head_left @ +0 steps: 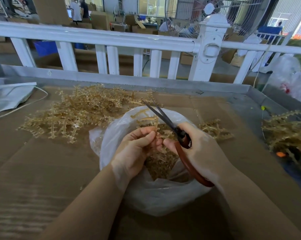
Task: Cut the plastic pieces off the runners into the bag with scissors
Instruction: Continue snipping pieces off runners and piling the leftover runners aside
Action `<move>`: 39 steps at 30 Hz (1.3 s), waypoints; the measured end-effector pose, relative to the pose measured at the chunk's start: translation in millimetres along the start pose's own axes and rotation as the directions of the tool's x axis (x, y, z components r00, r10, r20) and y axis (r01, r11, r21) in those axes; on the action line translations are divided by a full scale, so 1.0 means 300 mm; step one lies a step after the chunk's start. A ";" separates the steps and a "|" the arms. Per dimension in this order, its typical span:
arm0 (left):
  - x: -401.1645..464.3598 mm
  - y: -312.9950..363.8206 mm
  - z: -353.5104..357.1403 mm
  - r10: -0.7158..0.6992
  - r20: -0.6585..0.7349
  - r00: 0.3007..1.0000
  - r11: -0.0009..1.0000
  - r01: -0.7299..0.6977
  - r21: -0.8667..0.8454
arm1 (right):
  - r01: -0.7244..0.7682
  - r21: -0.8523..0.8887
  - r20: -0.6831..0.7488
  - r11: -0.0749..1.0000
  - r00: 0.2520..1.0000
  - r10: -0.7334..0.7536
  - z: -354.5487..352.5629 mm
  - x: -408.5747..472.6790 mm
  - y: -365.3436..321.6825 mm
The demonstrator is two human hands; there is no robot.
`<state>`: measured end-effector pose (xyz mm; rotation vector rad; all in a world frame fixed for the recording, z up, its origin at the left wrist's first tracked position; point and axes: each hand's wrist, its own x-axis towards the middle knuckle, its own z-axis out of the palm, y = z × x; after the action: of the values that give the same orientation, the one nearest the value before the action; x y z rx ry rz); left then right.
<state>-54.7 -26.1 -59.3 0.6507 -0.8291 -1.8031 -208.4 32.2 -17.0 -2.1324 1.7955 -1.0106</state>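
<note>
Over the open clear plastic bag [156,196], the left hand [136,149] pinches a tan runner [149,121] between curled fingers. The right hand [198,146] grips the red-handled scissors [179,135], dark blades slightly apart, pointing away above the bag. Cut pieces [161,166] lie inside the bag, apparently loose. A runner heap [73,113] sits left of the bag; another pile [286,134] lies right.

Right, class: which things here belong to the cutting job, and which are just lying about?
Job: scissors in right hand; runner in left hand; bag; runner pile.
Lying about: grey sheet, white cord, fan.
</note>
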 end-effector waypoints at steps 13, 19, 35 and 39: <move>0.024 -0.003 0.046 0.033 -0.282 0.959 0.998 -0.048 -0.046 | 0.002 -0.142 -0.127 0.990 0.992 -0.020 0.025 -0.059 -0.064; 0.035 0.002 0.062 -0.015 -0.313 0.950 0.994 -0.020 -0.108 | 0.024 -0.189 -0.023 0.982 0.999 -0.029 0.051 -0.095 -0.084; 0.030 -0.001 0.048 -0.039 -0.280 0.959 0.993 0.006 -0.115 | -0.088 -0.184 0.010 0.979 0.996 0.091 0.072 -0.096 -0.023; 0.027 -0.004 0.050 -0.036 -0.270 0.962 0.995 0.008 -0.103 | -0.152 -0.109 0.048 0.982 0.986 0.158 0.051 -0.086 -0.024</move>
<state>-69.4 -29.8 -51.4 0.8221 -0.5451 -1.7151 -194.7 53.4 -34.5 -2.0180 1.9930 -0.8281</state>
